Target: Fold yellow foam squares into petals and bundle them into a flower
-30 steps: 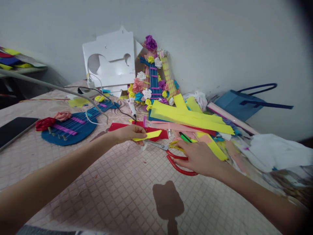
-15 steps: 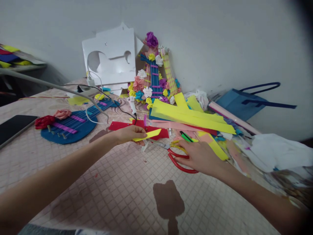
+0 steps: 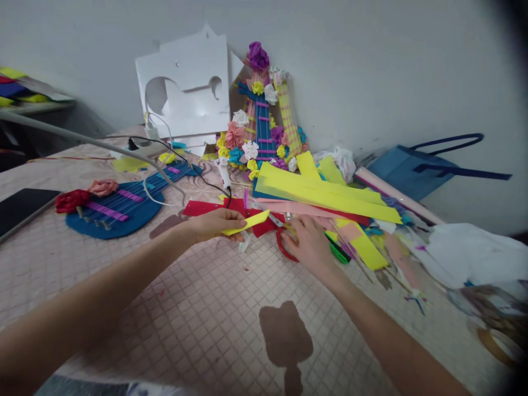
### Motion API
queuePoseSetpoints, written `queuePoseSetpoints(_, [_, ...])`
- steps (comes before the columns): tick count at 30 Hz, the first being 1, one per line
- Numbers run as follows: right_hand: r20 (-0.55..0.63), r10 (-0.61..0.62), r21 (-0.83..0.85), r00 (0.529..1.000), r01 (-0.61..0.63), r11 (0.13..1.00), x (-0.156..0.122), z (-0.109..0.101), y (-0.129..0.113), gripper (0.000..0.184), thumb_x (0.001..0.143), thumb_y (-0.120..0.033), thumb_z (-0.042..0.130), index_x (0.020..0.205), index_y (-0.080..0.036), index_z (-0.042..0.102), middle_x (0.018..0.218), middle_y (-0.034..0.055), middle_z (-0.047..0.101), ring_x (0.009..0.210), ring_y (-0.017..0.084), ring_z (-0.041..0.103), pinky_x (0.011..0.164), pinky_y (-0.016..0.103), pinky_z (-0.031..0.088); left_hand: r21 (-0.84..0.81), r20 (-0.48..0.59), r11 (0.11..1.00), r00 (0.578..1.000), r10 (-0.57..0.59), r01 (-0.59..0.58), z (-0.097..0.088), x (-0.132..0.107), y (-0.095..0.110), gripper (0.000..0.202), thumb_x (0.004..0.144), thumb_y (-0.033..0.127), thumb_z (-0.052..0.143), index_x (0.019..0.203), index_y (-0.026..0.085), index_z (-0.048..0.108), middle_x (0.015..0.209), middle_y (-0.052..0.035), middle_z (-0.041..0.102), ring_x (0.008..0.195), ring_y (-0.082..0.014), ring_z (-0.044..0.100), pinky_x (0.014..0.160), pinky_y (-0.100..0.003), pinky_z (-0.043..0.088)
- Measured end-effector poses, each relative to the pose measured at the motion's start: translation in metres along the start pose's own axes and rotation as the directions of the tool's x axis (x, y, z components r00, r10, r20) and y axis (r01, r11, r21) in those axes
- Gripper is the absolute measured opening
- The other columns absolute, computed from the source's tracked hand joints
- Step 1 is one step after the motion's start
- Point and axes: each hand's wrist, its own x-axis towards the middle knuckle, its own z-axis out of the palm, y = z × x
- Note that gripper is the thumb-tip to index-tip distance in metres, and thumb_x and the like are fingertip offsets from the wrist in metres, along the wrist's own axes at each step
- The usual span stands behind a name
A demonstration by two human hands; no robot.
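Note:
My left hand (image 3: 218,224) pinches a small folded piece of yellow paper (image 3: 256,220) between thumb and fingers, over the table. Just right of it, my right hand (image 3: 307,242) is closed over a pair of scissors (image 3: 284,250) with red handles, partly hidden under the fingers. The scissor blades point up and left, over red paper pieces (image 3: 264,226). Beyond both hands lies a white glue gun (image 3: 224,173) with a black cord. A green cutter (image 3: 338,250) rests right of my right hand, among paper scraps.
Yellow paper strips (image 3: 317,190) lie stacked behind my right hand. A blue paper guitar (image 3: 119,214) with paper roses is at left, beside a phone (image 3: 27,209). Flower-covered guitars (image 3: 263,126) lean on the wall. A blue bag (image 3: 412,170) stands at right.
My right hand has moved left and slightly up with the scissors, toward the red paper, uncovering the green cutter. My left hand still holds the yellow paper in nearly the same place.

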Motion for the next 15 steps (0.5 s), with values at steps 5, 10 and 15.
queuePoseSetpoints(5, [0.089, 0.111, 0.723, 0.990, -0.141, 0.676, 0.002, 0.021, -0.048, 0.012, 0.079, -0.028, 0.057, 0.086, -0.019, 0.057, 0.076, 0.0021, 0.060, 0.066, 0.015, 0.056, 0.059, 0.026, 0.046, -0.016, -0.024, 1.000, 1.000, 0.015, -0.016, 0.004, -0.003, -0.002, 0.039, 0.062, 0.042, 0.078, 0.080, 0.013, 0.058, 0.073, 0.0004, 0.065, 0.062, -0.0104, 0.064, 0.061, -0.022, 0.048])
queuePoseSetpoints(10, [0.133, 0.183, 0.788, 0.974, -0.216, 0.576, 0.005, 0.037, -0.064, 0.017, 0.072, -0.030, 0.064, 0.080, -0.018, 0.056, 0.076, 0.0021, 0.060, 0.068, 0.015, 0.055, 0.059, 0.027, 0.045, -0.034, -0.024, 0.999, 1.000, 0.020, -0.021, 0.007, -0.005, -0.002, 0.038, 0.063, 0.041, 0.077, 0.079, 0.013, 0.057, 0.071, -0.0006, 0.065, 0.063, -0.0111, 0.064, 0.062, -0.022, 0.047])
queuePoseSetpoints(15, [0.094, 0.186, 0.731, 0.978, -0.195, 0.654, 0.002, 0.042, -0.066, 0.012, 0.072, -0.028, 0.062, 0.077, -0.019, 0.055, 0.074, 0.0020, 0.060, 0.067, 0.015, 0.054, 0.060, 0.028, 0.046, -0.042, -0.024, 0.998, 0.999, 0.041, -0.042, 0.008, -0.005, -0.006, 0.033, 0.068, 0.038, 0.075, 0.079, 0.013, 0.058, 0.070, -0.0011, 0.066, 0.061, -0.0098, 0.062, 0.061, -0.021, 0.046])
